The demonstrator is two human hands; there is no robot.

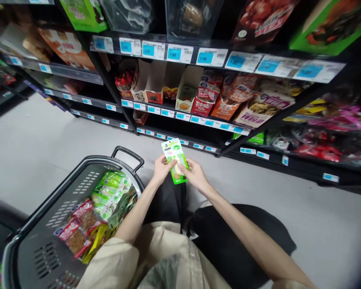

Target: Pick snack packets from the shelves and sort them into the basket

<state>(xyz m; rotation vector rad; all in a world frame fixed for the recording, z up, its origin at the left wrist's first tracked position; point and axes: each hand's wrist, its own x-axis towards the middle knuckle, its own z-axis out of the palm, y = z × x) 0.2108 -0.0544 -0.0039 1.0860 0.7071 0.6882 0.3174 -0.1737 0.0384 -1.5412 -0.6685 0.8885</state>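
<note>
Both hands hold one green-and-white snack packet (175,150) upright in front of my body, above my knees. My left hand (162,168) grips its left edge, thumb across the front. From the right side, my right hand (195,173) pinches the lower part with its thumb on the front. The other fingers are mostly hidden behind the packet. To my left stands a grey shopping basket (87,162). In it lie green-and-white packets (110,192), red-labelled snack packets (74,237) and a yellow packet (98,243).
Ahead, a black shelf rack carries open snack boxes (203,100) and price tags (212,57). Bagged goods (321,150) fill a lower shelf at right. The basket's handle (129,154) sticks up near my left forearm. Grey floor (54,124) surrounds the basket.
</note>
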